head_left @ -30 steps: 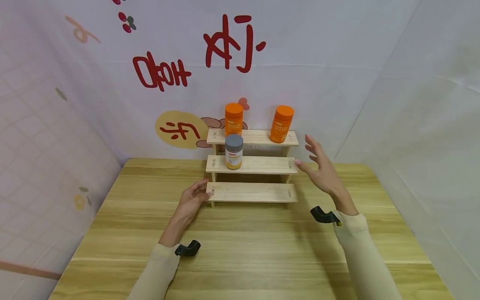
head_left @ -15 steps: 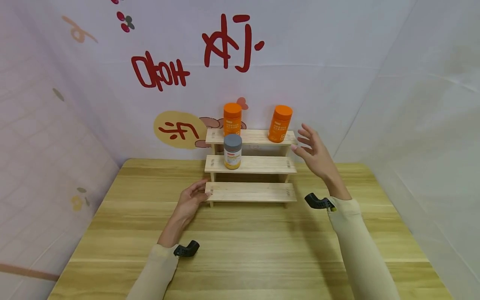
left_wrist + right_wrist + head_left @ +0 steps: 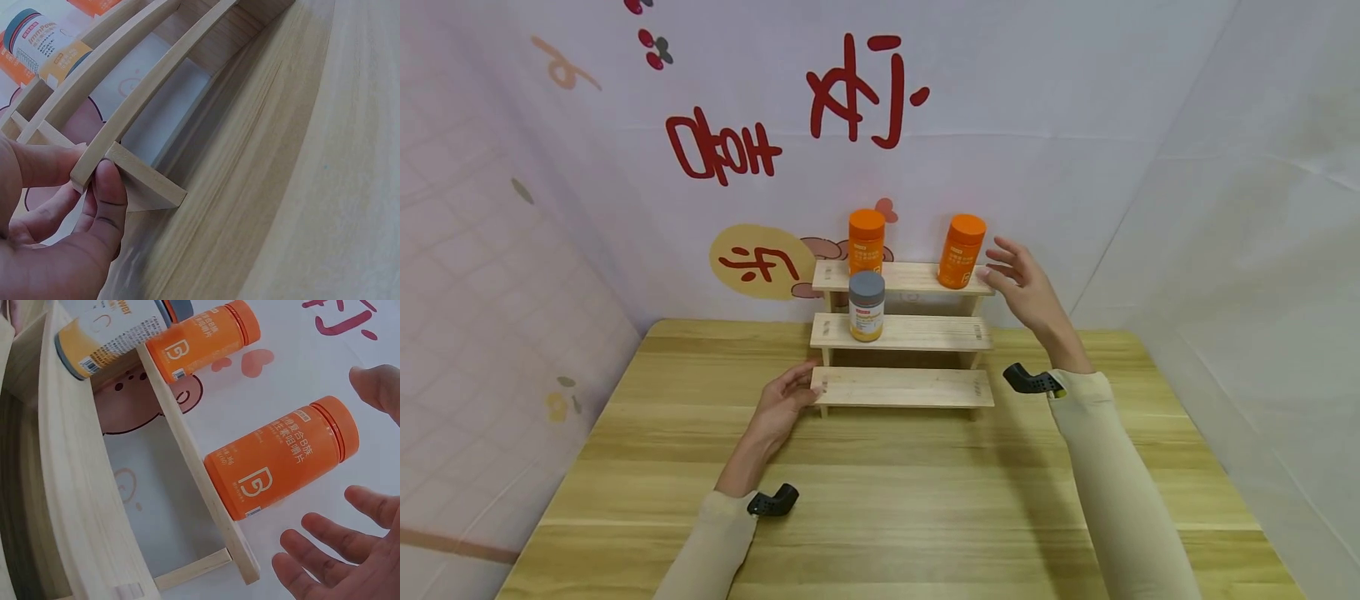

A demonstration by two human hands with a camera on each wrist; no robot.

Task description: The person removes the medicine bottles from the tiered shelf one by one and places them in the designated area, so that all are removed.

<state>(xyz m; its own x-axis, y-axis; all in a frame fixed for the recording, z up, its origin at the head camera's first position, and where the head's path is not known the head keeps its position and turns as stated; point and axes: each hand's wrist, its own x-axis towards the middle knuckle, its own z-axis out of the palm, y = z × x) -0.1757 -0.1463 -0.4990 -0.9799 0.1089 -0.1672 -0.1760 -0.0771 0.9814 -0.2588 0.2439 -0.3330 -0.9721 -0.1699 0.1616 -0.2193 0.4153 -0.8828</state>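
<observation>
A three-step wooden rack (image 3: 902, 387) stands at the back of the table. Two orange bottles (image 3: 867, 241) (image 3: 961, 251) are upright on its top step, and a grey-capped bottle (image 3: 867, 306) is on the middle step. My left hand (image 3: 797, 387) pinches the left end of the bottom step (image 3: 144, 94), with the thumb (image 3: 106, 194) on the front and the fingers behind. My right hand (image 3: 1000, 267) is open with its fingers spread beside the right orange bottle (image 3: 281, 459), close to it but apart.
The wooden table (image 3: 887, 500) reaches to the near edge in front of the rack. White cloth walls (image 3: 1225, 208) with red lettering close in the back and both sides. A black camera mount sits on each wrist.
My right hand has risen and moved left from beside the middle step to the right orange bottle on the top step. The left hand has stayed on the bottom step.
</observation>
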